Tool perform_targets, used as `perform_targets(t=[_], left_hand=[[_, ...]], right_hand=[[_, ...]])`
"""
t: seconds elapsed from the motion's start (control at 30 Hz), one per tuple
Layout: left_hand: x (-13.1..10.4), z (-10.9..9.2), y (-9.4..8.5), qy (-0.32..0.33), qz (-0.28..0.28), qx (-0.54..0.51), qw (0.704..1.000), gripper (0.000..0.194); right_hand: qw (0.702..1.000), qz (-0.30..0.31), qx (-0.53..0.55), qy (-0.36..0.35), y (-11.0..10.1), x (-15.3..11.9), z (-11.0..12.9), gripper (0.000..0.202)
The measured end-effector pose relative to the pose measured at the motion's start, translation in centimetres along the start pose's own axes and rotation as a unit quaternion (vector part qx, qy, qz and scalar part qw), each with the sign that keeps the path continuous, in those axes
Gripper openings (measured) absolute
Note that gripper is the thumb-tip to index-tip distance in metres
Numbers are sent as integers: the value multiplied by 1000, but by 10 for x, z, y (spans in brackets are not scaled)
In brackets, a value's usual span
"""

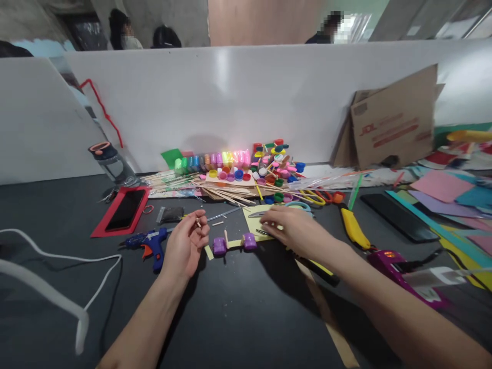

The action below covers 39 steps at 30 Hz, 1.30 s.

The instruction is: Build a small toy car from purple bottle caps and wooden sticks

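On the dark counter, the left hand is pinching a short wooden stick piece, grip closed on it. The right hand is pressing flat on yellow paper, fingers loosely open. Two purple bottle caps on a stick axle are lying between them; assembly appears midway, and joining next would call for careful alignment.

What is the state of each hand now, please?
Left hand: closed, pinching a small wooden stick piece.
Right hand: palm down on the yellow paper; any grip cannot be told.
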<state>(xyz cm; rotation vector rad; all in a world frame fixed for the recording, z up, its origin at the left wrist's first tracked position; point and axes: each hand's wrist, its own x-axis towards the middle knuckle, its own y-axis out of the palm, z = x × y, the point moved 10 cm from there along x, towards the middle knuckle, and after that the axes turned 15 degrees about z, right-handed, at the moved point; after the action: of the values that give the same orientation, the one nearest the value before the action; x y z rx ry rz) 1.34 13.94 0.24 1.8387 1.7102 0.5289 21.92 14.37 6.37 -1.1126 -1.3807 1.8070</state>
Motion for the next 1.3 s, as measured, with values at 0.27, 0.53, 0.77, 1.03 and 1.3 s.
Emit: perform_targets(t=[0.27,0.53,0.77,1.03,1.3], left_hand=[[9,3,-7,9,3,-3,1000,21],[12,7,-11,-10,-4,-49,999,15],[3,17,6,-45,21,-94,994,16],[-24,35,40,-61,65,-111,990,18],[-35,47,49,-102,67,-120,985,15]], right_hand=[[984,147,-36,-90,26,116,73,32],[985,157,-20,-70,27,122,63,33],[994,13,87,-69,-21,68,61,14],[984,-65,143,-89,-15,26,83,9],[966,-65,222,-112,-15,3,51,9]])
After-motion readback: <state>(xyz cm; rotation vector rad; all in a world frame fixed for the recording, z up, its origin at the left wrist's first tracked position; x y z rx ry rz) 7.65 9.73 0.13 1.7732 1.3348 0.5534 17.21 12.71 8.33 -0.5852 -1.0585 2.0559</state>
